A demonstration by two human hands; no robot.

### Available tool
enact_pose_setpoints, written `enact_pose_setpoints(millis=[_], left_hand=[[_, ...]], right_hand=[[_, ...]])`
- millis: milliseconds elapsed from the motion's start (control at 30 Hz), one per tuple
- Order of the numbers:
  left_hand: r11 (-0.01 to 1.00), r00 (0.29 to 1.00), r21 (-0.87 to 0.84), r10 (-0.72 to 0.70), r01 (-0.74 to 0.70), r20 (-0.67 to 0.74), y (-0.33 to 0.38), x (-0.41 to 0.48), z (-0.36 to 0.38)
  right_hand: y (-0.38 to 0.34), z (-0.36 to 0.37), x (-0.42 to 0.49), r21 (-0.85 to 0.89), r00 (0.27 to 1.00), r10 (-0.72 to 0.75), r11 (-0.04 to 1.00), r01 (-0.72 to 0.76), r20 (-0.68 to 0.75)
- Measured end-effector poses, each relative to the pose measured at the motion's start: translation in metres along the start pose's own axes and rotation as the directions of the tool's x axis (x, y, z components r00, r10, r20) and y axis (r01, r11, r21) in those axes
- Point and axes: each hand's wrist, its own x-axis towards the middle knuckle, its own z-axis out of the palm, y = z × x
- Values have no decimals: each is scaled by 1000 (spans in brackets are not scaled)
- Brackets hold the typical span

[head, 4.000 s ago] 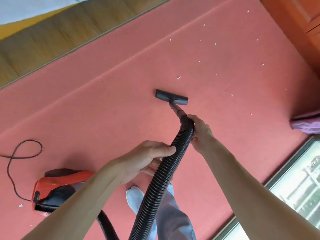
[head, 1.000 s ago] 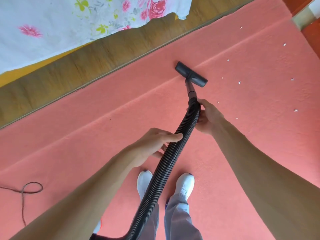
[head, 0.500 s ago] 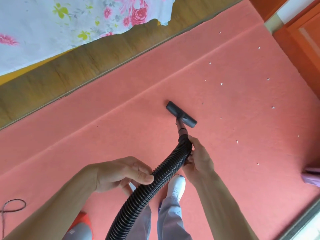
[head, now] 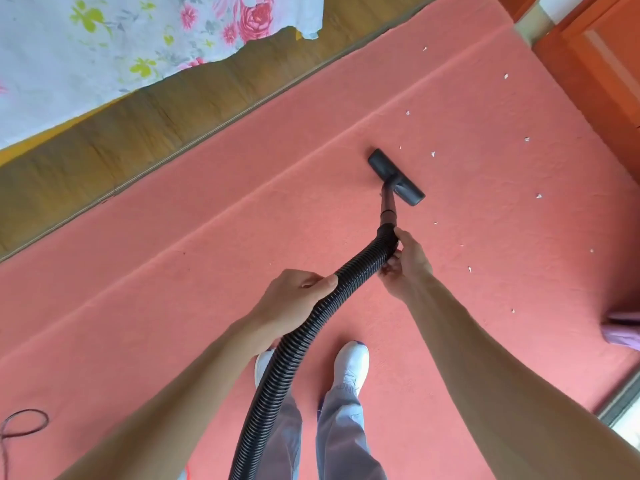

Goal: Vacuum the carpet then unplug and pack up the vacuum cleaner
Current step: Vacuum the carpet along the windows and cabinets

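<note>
Where nozzle rests: pink carpet, white scraps right
Far left: brown wood surface
Grip: left hand, right hand clasp hose

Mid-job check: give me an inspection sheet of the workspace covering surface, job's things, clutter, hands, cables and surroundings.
Surface: pink carpet, with a shallow ridge running diagonally across it.
Job's things: black hose leading to the nozzle, which lies flat on the carpet.
Clutter: white scraps scattered to the right of the nozzle.
Grippers: left hand grips the hose mid-length; right hand grips its front end.
Cables: black cord looped on the carpet, lower left.
Surroundings: wooden floor, floral sheet, orange woodwork, purple item at the right edge.
</note>
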Motion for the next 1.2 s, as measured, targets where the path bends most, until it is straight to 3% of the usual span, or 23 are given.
enact_pose_setpoints(millis=[167,300,400,633,733,867,1200], left_hand=[[999,979,18,34,-38,200,5,-6,-3],[999,910,40,-14,-3,415,7,-17,-16],[999,868,48,-31,9,495,7,-21,-16],[997,910,48,-74,59,407,8,-11,28],[996,947,45,-84,73,310,12,-6,68],[998,955,44,-54,43,292,23,-1,100],[989,855,145,-73,-3,514,35,-26,86]], right_hand=[[-5,-18,-21,116,999,-40,992,39,4],[4,-45,-53,184,1000,10,983,-7,-14],[14,-59,-61,234,998,42,972,-29,-47],[12,-76,-25,143,984,19,990,6,-175],[-5,-86,-2,138,986,-3,990,26,-166],[-23,-99,14,186,991,-25,981,49,-128],[-17,-137,-48,292,975,51,956,15,-215]])
